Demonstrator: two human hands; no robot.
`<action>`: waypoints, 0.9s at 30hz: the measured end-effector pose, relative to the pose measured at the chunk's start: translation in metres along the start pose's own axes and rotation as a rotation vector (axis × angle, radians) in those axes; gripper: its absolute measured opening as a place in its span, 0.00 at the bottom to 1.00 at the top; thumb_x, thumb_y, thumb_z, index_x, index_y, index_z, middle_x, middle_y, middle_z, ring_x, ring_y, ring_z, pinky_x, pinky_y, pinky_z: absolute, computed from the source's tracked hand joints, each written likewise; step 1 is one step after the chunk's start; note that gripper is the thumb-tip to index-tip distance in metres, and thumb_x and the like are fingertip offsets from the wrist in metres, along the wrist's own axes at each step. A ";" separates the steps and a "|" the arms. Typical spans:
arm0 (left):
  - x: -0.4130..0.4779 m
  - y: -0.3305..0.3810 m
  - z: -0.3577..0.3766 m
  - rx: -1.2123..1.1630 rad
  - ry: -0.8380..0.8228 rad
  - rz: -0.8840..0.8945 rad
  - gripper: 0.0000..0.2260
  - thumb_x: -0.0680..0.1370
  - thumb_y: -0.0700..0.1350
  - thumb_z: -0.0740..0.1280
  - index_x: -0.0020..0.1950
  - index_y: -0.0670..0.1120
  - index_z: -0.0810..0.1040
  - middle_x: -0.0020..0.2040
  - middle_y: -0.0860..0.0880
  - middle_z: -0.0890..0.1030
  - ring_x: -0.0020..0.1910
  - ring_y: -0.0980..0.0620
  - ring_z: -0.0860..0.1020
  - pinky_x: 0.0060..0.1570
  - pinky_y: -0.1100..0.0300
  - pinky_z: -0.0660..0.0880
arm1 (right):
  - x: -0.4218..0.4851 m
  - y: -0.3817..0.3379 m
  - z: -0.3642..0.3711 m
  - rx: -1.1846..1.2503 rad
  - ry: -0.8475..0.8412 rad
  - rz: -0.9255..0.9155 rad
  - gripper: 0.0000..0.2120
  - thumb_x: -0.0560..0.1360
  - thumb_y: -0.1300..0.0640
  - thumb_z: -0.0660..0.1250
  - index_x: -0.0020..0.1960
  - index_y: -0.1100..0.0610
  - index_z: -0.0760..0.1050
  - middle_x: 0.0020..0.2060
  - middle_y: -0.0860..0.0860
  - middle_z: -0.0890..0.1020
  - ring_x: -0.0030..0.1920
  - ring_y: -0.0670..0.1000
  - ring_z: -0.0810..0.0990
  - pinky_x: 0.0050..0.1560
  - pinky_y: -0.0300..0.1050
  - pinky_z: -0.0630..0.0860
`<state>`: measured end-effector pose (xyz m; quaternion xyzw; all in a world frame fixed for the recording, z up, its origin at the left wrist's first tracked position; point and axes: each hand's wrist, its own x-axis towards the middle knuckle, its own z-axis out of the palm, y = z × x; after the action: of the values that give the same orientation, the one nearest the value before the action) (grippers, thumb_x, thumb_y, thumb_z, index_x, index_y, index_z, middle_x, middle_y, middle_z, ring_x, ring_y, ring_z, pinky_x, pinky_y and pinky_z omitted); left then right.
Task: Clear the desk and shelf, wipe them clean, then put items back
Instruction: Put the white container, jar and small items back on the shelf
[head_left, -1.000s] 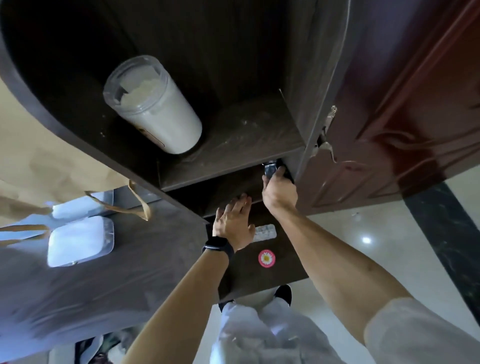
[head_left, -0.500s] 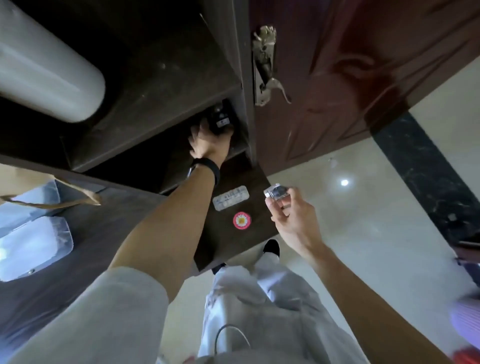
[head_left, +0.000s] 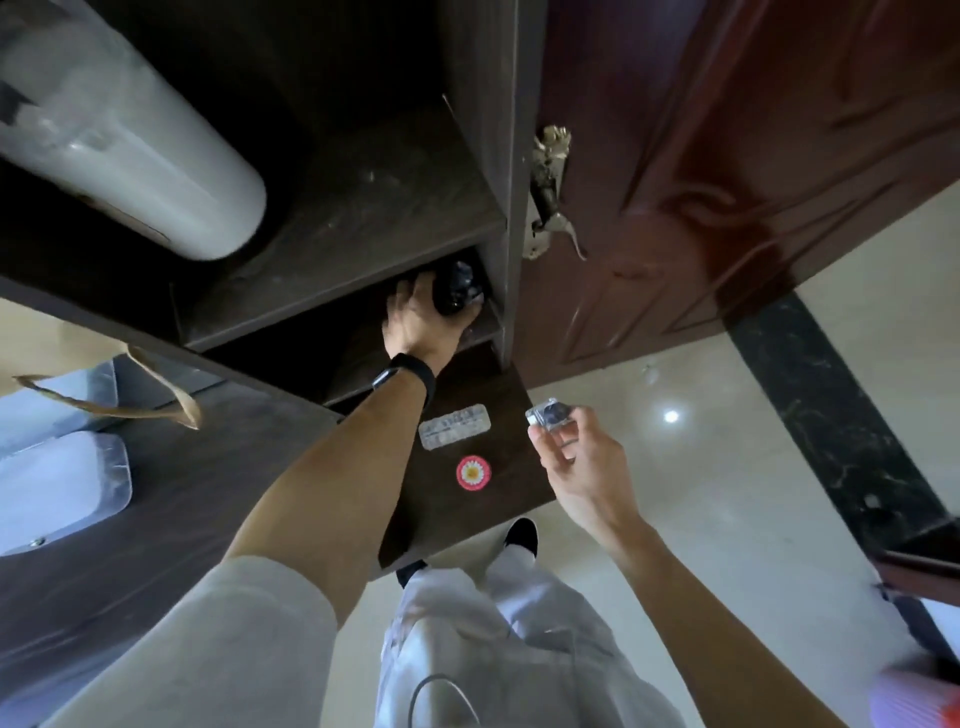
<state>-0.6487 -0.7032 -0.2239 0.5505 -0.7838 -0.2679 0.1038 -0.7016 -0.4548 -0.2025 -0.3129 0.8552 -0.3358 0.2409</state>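
Observation:
My left hand (head_left: 415, 322), with a black band on its wrist, reaches into the lower compartment of the dark wooden shelf (head_left: 343, 249) and grips a small black object (head_left: 457, 291) in the far right corner. My right hand (head_left: 582, 467) is out over the floor to the right of the desk and pinches a small clear plastic case (head_left: 548, 418) between its fingertips. A large white cylindrical container (head_left: 130, 140) lies on the upper shelf at the left. The dark desk (head_left: 171, 493) runs below the shelf.
A white lidded box (head_left: 57, 488) and a brown paper bag with handles (head_left: 104, 405) sit on the desk at left. Two stickers (head_left: 470, 447) mark the desk's end panel. A reddish-brown door (head_left: 727, 171) stands right of the shelf, above glossy floor (head_left: 727, 467).
My right hand has drawn out of the shelf with the clear case and moved right over the floor. My left hand has gone deeper into the lower compartment and closed round the black object.

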 end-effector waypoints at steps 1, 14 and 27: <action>-0.006 0.001 -0.004 0.027 -0.009 0.010 0.33 0.70 0.65 0.72 0.70 0.50 0.72 0.66 0.45 0.74 0.66 0.41 0.70 0.62 0.46 0.72 | 0.001 -0.004 -0.002 -0.024 -0.010 -0.022 0.16 0.76 0.44 0.67 0.53 0.56 0.72 0.40 0.45 0.83 0.37 0.46 0.84 0.38 0.37 0.77; -0.201 -0.164 -0.100 -0.221 -0.041 -0.223 0.28 0.70 0.57 0.77 0.68 0.55 0.75 0.56 0.56 0.76 0.51 0.57 0.77 0.55 0.66 0.72 | -0.026 -0.050 0.083 -0.227 -0.447 -0.255 0.10 0.76 0.40 0.64 0.51 0.44 0.68 0.36 0.41 0.82 0.35 0.40 0.81 0.35 0.44 0.80; -0.158 -0.321 -0.158 -0.289 -0.017 -0.472 0.25 0.70 0.54 0.77 0.65 0.54 0.76 0.57 0.53 0.78 0.56 0.52 0.79 0.56 0.63 0.72 | -0.041 -0.152 0.250 -0.264 -0.521 -0.113 0.14 0.73 0.37 0.64 0.47 0.46 0.66 0.37 0.46 0.83 0.39 0.50 0.83 0.42 0.49 0.78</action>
<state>-0.2584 -0.6872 -0.2426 0.6953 -0.5883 -0.3981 0.1094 -0.4611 -0.6196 -0.2484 -0.4644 0.7821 -0.1429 0.3903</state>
